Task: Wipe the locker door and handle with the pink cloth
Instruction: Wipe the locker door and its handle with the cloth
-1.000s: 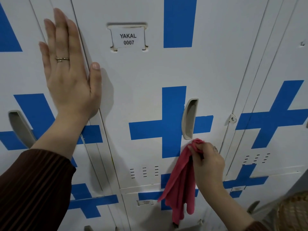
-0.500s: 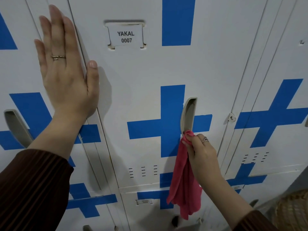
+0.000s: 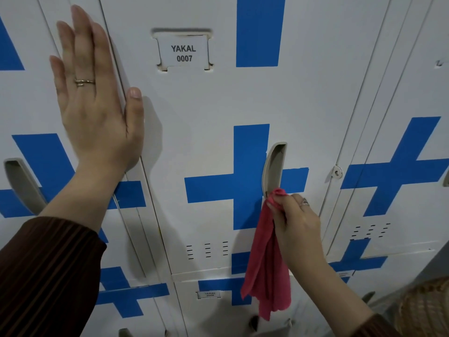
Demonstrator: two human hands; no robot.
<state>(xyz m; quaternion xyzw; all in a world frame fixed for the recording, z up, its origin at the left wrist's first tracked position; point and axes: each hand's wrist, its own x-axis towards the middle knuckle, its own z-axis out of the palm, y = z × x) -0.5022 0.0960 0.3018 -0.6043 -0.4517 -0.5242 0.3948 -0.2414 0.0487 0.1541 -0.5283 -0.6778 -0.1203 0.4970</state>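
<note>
Pink cloth (image 3: 267,271) covers the bottom end of the handle (image 3: 274,169), so it is unclear whether the fabric reaches into the recess or only touches its rim. The lower lockers are cut off by the bottom edge, and the small label on the one below is too blurred to read. At the near right corner, a woven straw-coloured object (image 3: 425,310) is only partly in view and cannot be identified.

The right hand (image 3: 296,229) pinches the bunched top of the cloth between its thumb and curled fingers. It holds the bunch against the handle's lower tip, and the rest hangs down in loose folds over the locker door (image 3: 206,105).

The left hand (image 3: 94,103) is flat, with straight fingers together and pointing up. Its palm presses on the seam at the door's left edge, and its thumb lies on the door marked YAKAL 0007 (image 3: 183,53). A brown ribbed sleeve (image 3: 46,271) covers the left forearm.
</note>
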